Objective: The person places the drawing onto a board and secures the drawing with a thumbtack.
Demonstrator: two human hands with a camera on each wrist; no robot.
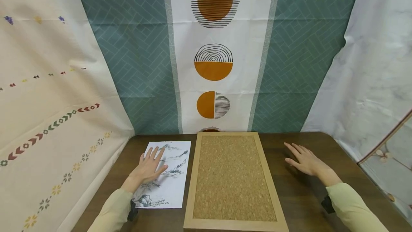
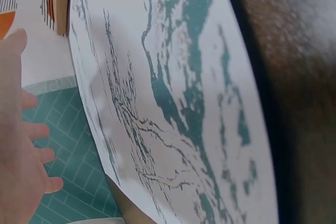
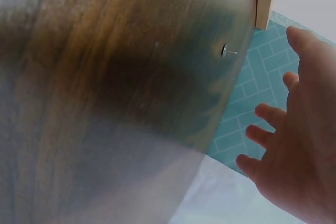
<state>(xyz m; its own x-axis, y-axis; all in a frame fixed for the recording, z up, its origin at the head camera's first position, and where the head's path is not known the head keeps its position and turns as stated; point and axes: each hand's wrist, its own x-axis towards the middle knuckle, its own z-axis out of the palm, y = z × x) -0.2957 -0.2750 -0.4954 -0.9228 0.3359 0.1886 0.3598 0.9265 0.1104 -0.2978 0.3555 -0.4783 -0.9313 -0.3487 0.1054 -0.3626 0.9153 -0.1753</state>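
Note:
My left hand (image 1: 148,167) hovers with fingers spread over a white sheet of paper (image 1: 175,192) printed with an ink landscape. In the left wrist view, a gap shows between that hand (image 2: 21,150) and the paper (image 2: 126,45). On the other side, my right hand (image 1: 308,162) is held above the dark table with its fingers extended and nothing in them. A thumbtack (image 3: 224,51) lies point-up on the tabletop, seen in the right wrist view near the right hand (image 3: 302,135); from the head view it does not show. Between the hands lies a wood-framed cork board (image 1: 235,178).
The dark wooden table (image 1: 289,196) has rounded far corners. Behind it hangs a green and white curtain (image 1: 141,63) with orange circles. Cream patterned cloth (image 1: 58,92) borders the left side, and pale marbled cloth (image 1: 370,67) the right.

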